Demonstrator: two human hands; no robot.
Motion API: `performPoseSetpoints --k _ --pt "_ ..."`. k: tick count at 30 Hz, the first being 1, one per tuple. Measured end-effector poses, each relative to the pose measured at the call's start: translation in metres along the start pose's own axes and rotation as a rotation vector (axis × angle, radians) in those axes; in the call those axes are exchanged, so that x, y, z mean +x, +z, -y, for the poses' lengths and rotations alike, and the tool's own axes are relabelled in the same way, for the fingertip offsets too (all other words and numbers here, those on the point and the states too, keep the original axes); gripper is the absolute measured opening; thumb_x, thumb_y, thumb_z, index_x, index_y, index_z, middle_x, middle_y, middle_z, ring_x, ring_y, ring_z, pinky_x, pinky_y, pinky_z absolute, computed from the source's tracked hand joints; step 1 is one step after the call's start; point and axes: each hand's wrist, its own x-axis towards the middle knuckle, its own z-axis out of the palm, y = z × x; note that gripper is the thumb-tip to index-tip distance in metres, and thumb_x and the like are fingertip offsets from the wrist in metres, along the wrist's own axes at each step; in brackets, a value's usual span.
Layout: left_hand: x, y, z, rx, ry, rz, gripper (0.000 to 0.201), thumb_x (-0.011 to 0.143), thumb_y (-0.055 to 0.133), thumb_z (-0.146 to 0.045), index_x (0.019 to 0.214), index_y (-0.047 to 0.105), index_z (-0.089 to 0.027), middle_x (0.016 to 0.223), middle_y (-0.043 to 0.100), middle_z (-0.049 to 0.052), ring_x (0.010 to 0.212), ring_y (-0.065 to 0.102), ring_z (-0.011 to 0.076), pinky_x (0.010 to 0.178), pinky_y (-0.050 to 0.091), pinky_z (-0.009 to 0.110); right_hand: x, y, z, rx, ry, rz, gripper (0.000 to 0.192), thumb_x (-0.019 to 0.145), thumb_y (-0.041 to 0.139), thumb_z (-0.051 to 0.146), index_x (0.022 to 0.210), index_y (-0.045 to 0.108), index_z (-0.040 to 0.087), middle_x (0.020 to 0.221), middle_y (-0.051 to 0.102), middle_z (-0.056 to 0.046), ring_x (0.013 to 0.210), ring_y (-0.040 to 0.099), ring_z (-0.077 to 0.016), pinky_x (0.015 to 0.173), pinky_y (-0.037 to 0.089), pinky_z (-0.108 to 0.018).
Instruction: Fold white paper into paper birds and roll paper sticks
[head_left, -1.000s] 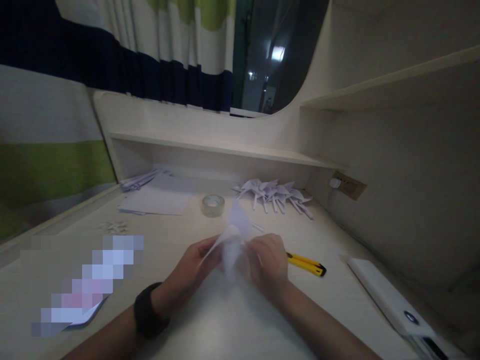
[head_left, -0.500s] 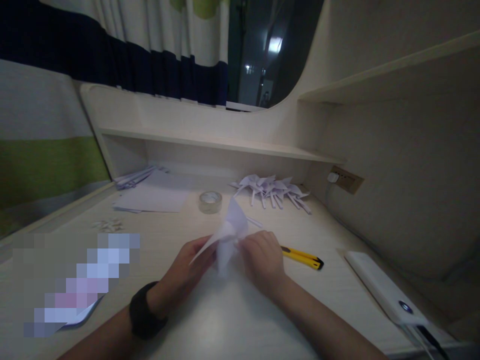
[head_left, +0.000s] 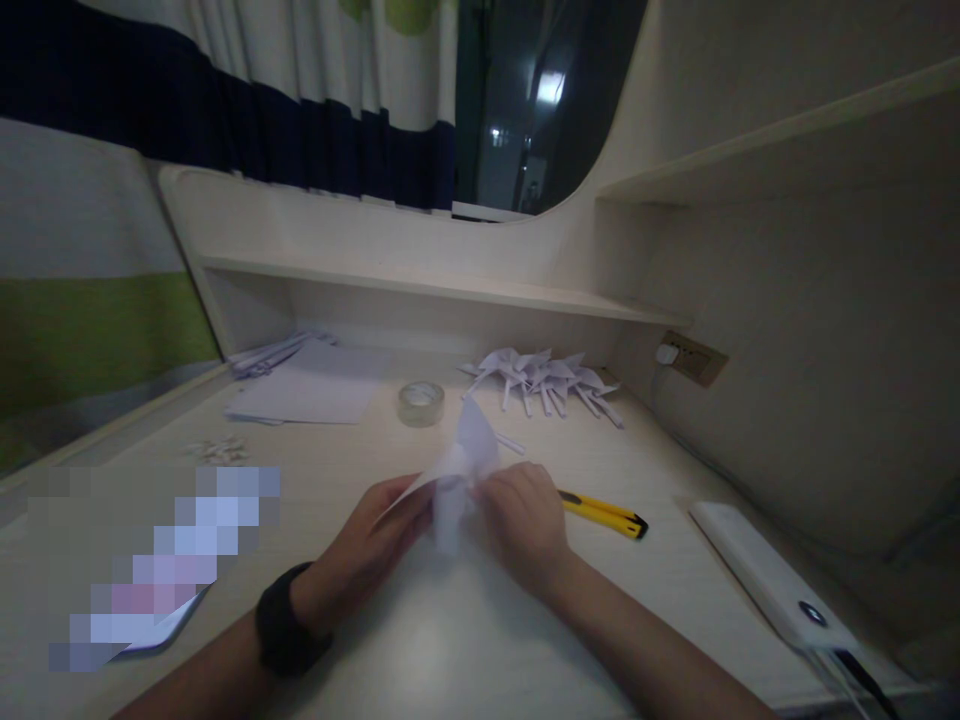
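While it is held just above the desk (head_left: 420,640), the folded paper pinwheel (head_left: 459,468) is pinched at its centre from both sides. The left hand (head_left: 375,545) is closed on the lower left blade, fingers curled under the paper; the right hand (head_left: 525,520) is closed on the hub from the right, thumb and fingertips pressed together. The paper is judged very light, thin and easily creased; the blades look floppy, so hold is best taken at the layered centre, not at the loose tips. A black wristband (head_left: 289,620) is worn on the left wrist. Just right of the right hand a yellow utility knife (head_left: 604,513) lies flat. Further back a roll of clear tape (head_left: 421,403) is seen, with a pile of finished pinwheels (head_left: 544,380) to its right and a stack of paper sheets (head_left: 307,395) to its left. A white power bank (head_left: 772,580) rests near the right edge.
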Motion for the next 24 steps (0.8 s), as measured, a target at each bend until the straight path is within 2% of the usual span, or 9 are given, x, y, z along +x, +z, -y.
performPoseSetpoints --k 10,15,24 --pt "-0.002 -0.005 0.004 0.028 0.021 0.018 0.029 0.089 0.054 -0.038 0.086 0.065 -0.011 0.077 0.052 0.003 0.069 0.042 0.0145 0.061 0.036 0.025 0.0 0.0 0.0 0.018 -0.006 0.007 0.003 0.087 0.055 0.016 0.087 0.058 0.017 0.076 0.065 -0.006 0.073 0.054 -0.0189 0.066 0.038 -0.033" --pt "-0.002 -0.002 0.001 0.057 0.011 -0.003 0.03 0.087 0.055 -0.04 0.089 0.066 -0.011 0.079 0.055 0.005 0.073 0.043 0.0162 0.063 0.038 0.026 0.0 0.0 -0.001 0.022 -0.003 0.014 0.006 0.087 0.054 0.014 0.088 0.058 0.018 0.077 0.065 -0.006 0.073 0.054 -0.0192 0.066 0.038 -0.033" --pt "-0.002 -0.013 0.003 0.297 0.146 0.065 0.031 0.09 0.052 -0.038 0.097 0.068 -0.013 0.083 0.061 0.005 0.073 0.051 0.018 0.068 0.042 0.027 -0.001 0.001 -0.001 0.028 0.007 0.014 0.004 0.085 0.055 0.013 0.086 0.057 0.017 0.076 0.063 -0.007 0.072 0.052 -0.0198 0.064 0.038 -0.034"
